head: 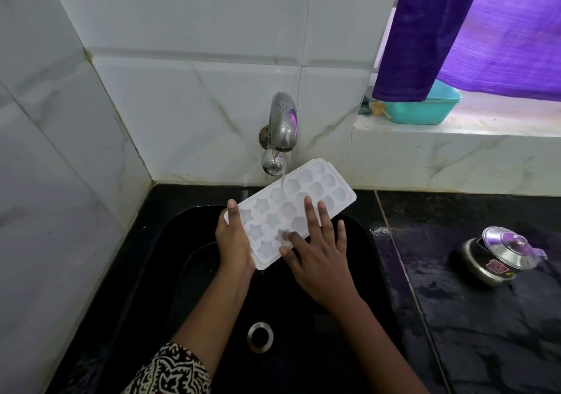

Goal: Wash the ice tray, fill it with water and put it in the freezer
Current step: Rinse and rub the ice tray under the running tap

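Rinsing is the step in hand, by the look of it. The ice tray (303,191) is hanging tilted over the sink (362,235), far end higher and tucked under the tap (282,120), near end dipping toward the person. Water (283,179) is falling in a thin stream onto the cups near the middle of the tray, and some appears to be dripping off the low corner.

The left hand (233,238) is gripping the tray's near-left end, thumb lying over the top edge and fingers wrapped underneath, out of sight. The right hand (318,257) is lying flat on the moulded cups, fingers straight and spread, pressing on the plastic and clamping nothing. I'm reading that as rubbing the cups clean.

So we're in the washing stage; filling and the freezer are yet to come. The next move is calling for a sweep across the far rows, then a level tray under the stream so the cups hold water instead of shedding it.

Further out, the drain (260,337) is sitting below between the forearms. On the dark counter (485,333) to the right a steel pot (498,257) is standing with its lid on, and a teal tub (425,109) is resting on the ledge under a purple cloth (455,29).
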Demonstrator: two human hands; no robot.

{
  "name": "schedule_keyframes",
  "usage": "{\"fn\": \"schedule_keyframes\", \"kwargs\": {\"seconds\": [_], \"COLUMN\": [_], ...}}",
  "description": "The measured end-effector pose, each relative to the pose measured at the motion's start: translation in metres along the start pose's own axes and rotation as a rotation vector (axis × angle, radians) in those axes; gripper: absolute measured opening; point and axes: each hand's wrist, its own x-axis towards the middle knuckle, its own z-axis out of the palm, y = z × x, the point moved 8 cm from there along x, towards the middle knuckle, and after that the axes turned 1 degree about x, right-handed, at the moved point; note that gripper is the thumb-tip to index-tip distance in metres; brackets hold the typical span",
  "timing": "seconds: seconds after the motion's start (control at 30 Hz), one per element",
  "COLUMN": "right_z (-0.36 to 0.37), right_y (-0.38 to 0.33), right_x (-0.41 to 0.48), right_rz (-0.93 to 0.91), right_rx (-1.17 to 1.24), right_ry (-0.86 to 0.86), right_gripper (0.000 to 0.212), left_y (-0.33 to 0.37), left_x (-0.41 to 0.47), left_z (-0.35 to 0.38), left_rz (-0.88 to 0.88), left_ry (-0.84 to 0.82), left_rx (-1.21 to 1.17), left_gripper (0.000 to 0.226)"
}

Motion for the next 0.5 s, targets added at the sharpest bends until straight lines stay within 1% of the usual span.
{"fn": "schedule_keyframes", "kwargs": {"seconds": [0.13, 0.3, 0.43, 0.5], "right_z": [0.006, 0.005, 0.009, 0.008], "right_y": [-0.014, -0.005, -0.012, -0.006], "right_x": [0.004, 0.009, 0.002, 0.002], "right_rz": [-0.031, 0.009, -0.004, 0.002], "right_rx": [-0.01, 0.011, 0.061, 0.043], "right_ry": [0.017, 0.002, -0.052, -0.039], "right_gripper": [0.042, 0.042, 0.062, 0.06], "left_y": [0.004, 0.005, 0.009, 0.009], "left_x": [0.0, -0.002, -0.001, -0.003], "left_z": [-0.001, 0.0, -0.003, -0.004], "left_rz": [0.02, 0.026, 0.041, 0.053], "left_ry": [0.015, 0.017, 0.033, 0.036], "left_rx": [-0.007, -0.012, -0.004, 0.002], "left_gripper": [0.028, 0.027, 0.025, 0.024]}}
